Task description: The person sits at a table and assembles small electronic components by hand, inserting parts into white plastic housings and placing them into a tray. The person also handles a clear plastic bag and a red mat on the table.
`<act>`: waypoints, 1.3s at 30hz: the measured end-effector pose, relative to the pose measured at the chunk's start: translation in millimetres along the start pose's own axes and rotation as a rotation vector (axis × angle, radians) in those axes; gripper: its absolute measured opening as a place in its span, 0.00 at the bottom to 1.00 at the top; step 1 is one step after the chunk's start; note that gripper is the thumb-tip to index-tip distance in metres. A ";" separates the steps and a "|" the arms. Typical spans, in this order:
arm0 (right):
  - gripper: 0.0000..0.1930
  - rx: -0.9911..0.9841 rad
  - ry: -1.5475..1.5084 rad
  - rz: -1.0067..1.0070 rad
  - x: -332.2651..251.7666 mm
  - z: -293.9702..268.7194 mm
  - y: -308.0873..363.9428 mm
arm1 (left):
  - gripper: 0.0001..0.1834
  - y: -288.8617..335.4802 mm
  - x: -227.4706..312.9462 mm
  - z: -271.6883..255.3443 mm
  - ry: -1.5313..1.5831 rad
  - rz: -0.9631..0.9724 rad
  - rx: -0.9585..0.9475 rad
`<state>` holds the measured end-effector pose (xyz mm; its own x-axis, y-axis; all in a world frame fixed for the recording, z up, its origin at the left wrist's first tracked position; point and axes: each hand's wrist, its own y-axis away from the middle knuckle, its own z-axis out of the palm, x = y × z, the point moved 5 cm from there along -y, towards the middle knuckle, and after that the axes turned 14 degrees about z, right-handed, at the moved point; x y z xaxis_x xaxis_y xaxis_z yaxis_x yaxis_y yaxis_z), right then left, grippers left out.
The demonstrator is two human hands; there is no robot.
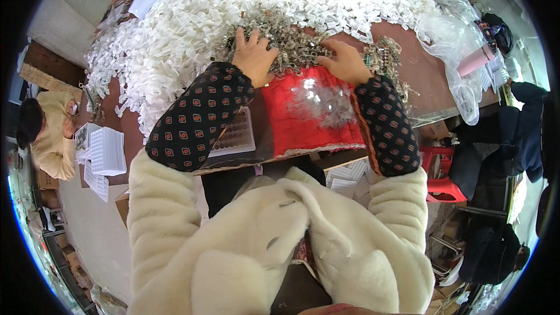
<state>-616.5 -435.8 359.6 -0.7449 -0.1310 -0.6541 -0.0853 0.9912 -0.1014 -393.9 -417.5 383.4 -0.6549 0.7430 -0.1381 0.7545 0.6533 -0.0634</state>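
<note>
A heap of small, tangled metallic-grey pieces [291, 44] lies on the table in front of me; their exact kind is too small to tell. My left hand [254, 59] rests on the heap's left side with its fingers spread. At the right edge of the same heap is my right hand [347, 63], thumb and fingers apart and curved toward the pieces. Between my forearms a red quilted cloth [286, 116] covers the near table edge, with a shiny clear plastic patch [326, 102] on it. Neither hand visibly grips anything.
A huge mound of small white plastic pieces [192, 29] fills the far table. Near my left sleeve sits a tray with round hollows [248, 140]. More metallic pieces [388, 61], plastic bags [449, 52] and a pink cylinder [475, 61] are rightward. People [55, 134] sit on both sides.
</note>
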 end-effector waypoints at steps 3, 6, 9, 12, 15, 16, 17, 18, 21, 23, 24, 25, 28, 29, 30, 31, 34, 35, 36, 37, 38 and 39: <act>0.26 -0.049 0.094 -0.061 -22.7 32.3 -8.0 | 0.27 21.5 -10.7 5.0 0.017 0.069 0.044; 0.24 -0.147 0.017 -0.096 -37.9 50.8 -6.7 | 0.26 38.8 -21.0 3.1 0.014 0.012 0.177; 0.20 -0.164 -0.130 -0.083 -38.3 51.8 -4.3 | 0.24 54.1 -23.9 -2.5 0.125 0.044 0.287; 0.16 -0.042 -0.189 0.009 -21.6 37.1 -6.4 | 0.23 73.3 -19.6 -16.9 0.228 0.076 0.424; 0.12 0.206 -0.048 0.082 -9.0 17.5 -13.5 | 0.20 106.3 -12.1 -34.6 0.289 0.034 0.552; 0.11 0.194 -0.104 0.080 -9.2 16.1 -15.6 | 0.19 119.8 -9.2 -38.4 0.340 -0.003 0.569; 0.11 0.168 -0.159 0.092 -10.9 16.0 -17.8 | 0.19 134.1 -7.9 -42.0 0.389 -0.042 0.584; 0.11 0.141 -0.200 0.170 -12.1 19.2 -19.2 | 0.18 148.4 -5.1 -44.0 0.437 -0.083 0.598; 0.08 -0.070 -0.258 -0.008 -46.3 40.2 -10.0 | 0.13 193.3 7.8 -43.3 0.510 -0.296 0.724; 0.07 -0.128 -0.257 -0.113 -73.6 58.9 -0.5 | 0.11 220.0 17.4 -38.7 0.498 -0.400 0.809; 0.06 -0.106 -0.219 -0.152 -85.3 65.1 4.2 | 0.11 231.2 22.9 -31.4 0.570 -0.472 0.822; 0.06 -0.089 -0.186 -0.200 -96.2 69.4 8.4 | 0.11 241.0 29.3 -23.2 0.642 -0.542 0.835; 0.08 0.007 -0.151 -0.272 -125.2 85.7 15.5 | 0.10 262.1 40.8 -6.9 0.694 -0.605 0.840; 0.11 0.073 -0.111 -0.276 -133.5 91.1 16.3 | 0.10 268.1 43.4 -3.3 0.715 -0.609 0.834; 0.13 0.140 -0.073 -0.278 -140.9 96.8 16.9 | 0.10 274.1 45.4 0.2 0.749 -0.619 0.823; 0.18 0.272 -0.010 -0.318 -150.0 101.4 18.0 | 0.09 280.7 47.2 1.4 0.739 -0.631 0.827; 0.16 0.252 0.100 -0.165 -152.0 121.5 8.8 | 0.08 298.2 51.5 3.9 0.748 -0.651 0.839; 0.15 0.188 0.109 -0.124 -149.9 127.7 2.5 | 0.08 303.9 52.7 5.6 0.750 -0.674 0.828; 0.15 0.195 0.062 -0.114 -147.3 127.7 -1.7 | 0.08 308.5 52.7 6.1 0.727 -0.676 0.840; 0.14 0.211 -0.014 -0.158 -146.7 125.2 -5.1 | 0.08 314.2 51.5 6.9 0.701 -0.691 0.855; 0.14 0.197 -0.085 -0.148 -145.1 123.9 -8.8 | 0.07 322.3 50.2 8.0 0.681 -0.726 0.858; 0.15 0.188 -0.076 -0.161 -145.2 120.2 -10.5 | 0.07 330.3 47.0 7.1 0.581 -0.747 0.865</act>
<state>-427.9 -429.5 365.5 -0.6793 -0.2953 -0.6718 -0.0693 0.9372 -0.3419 -175.2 -167.9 349.0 -0.6872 0.3354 0.6445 -0.1641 0.7925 -0.5874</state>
